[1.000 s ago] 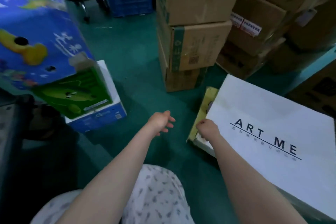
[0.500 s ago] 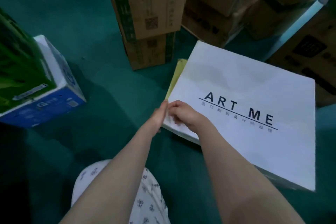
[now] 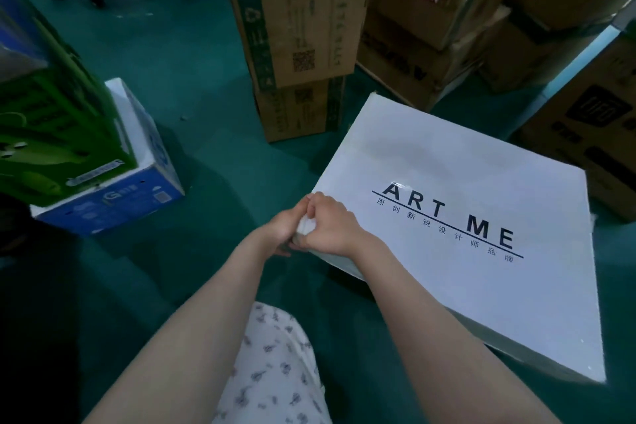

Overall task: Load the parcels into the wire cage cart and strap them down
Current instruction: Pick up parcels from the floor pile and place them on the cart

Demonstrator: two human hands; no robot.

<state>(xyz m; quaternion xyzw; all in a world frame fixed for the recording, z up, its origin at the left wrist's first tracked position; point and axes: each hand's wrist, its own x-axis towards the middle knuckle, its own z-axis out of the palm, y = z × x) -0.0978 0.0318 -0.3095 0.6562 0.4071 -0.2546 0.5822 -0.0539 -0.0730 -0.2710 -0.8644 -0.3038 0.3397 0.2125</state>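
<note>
Head view, looking down. White flat box (image 3: 447, 155), printed "ART ME" in dark letters with a line of smaller characters under it, lies lid up and takes up the frame from centre out to 3 and 4 o'clock, with one corner pointing toward 12 o'clock. Both hands meet at its near-left corner, just left of frame centre. Right hand (image 3: 332, 229): fingers curled down over the top of the corner, grasping it, forearm crossing the near edge of the lid. Left hand (image 3: 284, 227): clasps the same corner from the 9 o'clock side, thumb up against the top edge, fingertips showing beneath. The hands touch each other. Cannot tell whether the corner is off the green floor (image 3: 192, 62). At 12 o'clock, a stack of brown cartons (image 3: 299, 27) with green side bands stands close behind the box's far corner. At 1 to 2 o'clock, taped cartons (image 3: 420, 3) with red-and-white labels. At 9 o'clock, a blue-and-white carton (image 3: 144, 162) with a green printed carton (image 3: 58, 134) on top, well apart from the box. At 6 o'clock, a patterned trouser leg (image 3: 275, 375) between the forearms.
</note>
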